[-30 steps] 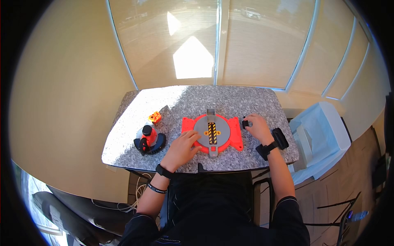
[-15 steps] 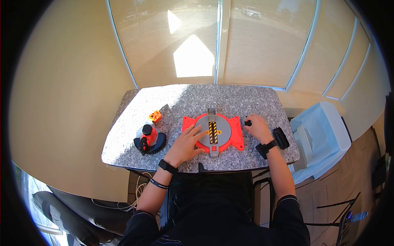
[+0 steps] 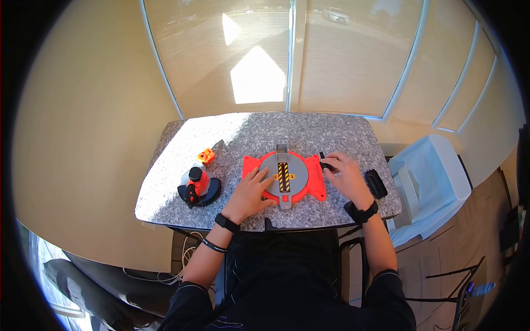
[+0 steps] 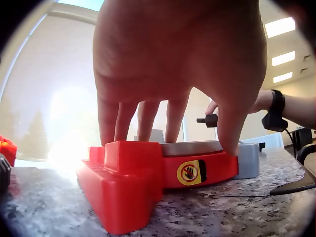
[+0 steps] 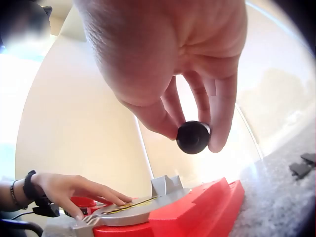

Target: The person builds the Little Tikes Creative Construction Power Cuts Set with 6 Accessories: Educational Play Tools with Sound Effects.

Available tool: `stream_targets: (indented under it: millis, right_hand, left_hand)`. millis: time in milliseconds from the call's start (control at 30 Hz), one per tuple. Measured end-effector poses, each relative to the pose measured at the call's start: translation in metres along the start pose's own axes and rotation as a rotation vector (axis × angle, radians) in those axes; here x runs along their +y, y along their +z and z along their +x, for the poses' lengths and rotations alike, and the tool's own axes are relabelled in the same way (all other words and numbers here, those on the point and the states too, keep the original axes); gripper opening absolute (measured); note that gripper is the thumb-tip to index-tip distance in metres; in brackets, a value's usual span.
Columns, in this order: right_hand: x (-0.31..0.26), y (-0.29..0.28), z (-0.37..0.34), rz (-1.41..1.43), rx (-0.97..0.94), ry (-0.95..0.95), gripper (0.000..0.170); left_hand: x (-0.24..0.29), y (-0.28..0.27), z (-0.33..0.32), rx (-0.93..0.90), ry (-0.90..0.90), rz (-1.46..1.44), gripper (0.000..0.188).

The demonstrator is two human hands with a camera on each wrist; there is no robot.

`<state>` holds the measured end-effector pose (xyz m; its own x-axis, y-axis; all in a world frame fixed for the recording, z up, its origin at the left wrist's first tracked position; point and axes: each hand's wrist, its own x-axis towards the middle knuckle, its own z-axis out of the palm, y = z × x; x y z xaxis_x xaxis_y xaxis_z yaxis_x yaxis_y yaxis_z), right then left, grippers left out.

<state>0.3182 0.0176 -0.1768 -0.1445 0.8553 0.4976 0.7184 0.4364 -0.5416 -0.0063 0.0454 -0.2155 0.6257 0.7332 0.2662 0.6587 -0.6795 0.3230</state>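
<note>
A red toy saw base [image 3: 315,176] with a round grey turntable [image 3: 269,190] lies on the speckled table. My left hand [image 3: 248,196] rests on it, fingers spread over the turntable and thumb at its near edge. Beyond the base's right side, my right hand [image 3: 346,176] pinches a black knob with a thin stem [image 4: 211,120] between thumb and fingertips. In the right wrist view the knob's round black end [image 5: 193,137] faces the camera, held above the red base. A yellow warning sticker [image 4: 190,172] marks the base's side.
To the left stands a red and black toy saw head [image 3: 200,186], with an orange-yellow piece [image 3: 206,156] behind it. A black case-like object [image 3: 376,183] lies near the table's right edge. Beside the table is a bin with a pale blue liner [image 3: 441,176].
My right hand has turned and moved slightly toward the base with the knob, whose stem now shows. My left hand has spread its fingers further onto the turntable.
</note>
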Motion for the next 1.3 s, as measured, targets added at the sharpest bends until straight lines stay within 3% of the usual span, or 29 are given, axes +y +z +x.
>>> stream_targets:
  millis: [500, 933, 1300]
  right_hand:
    - [-0.042, 0.013, -0.024, 0.032, -0.092, -0.148, 0.032]
    - [-0.043, 0.024, -0.038, 0.065, -0.2, -0.141, 0.032]
    - [-0.048, 0.03, -0.049, -0.107, -0.19, -0.066, 0.031]
  left_hand:
    - [0.007, 0.01, 0.006, 0.025, -0.065, 0.086, 0.078]
    - [0.014, 0.036, 0.013, 0.097, -0.196, 0.248, 0.076]
    - [0.03, 0.038, 0.015, 0.168, -0.225, 0.367, 0.063]
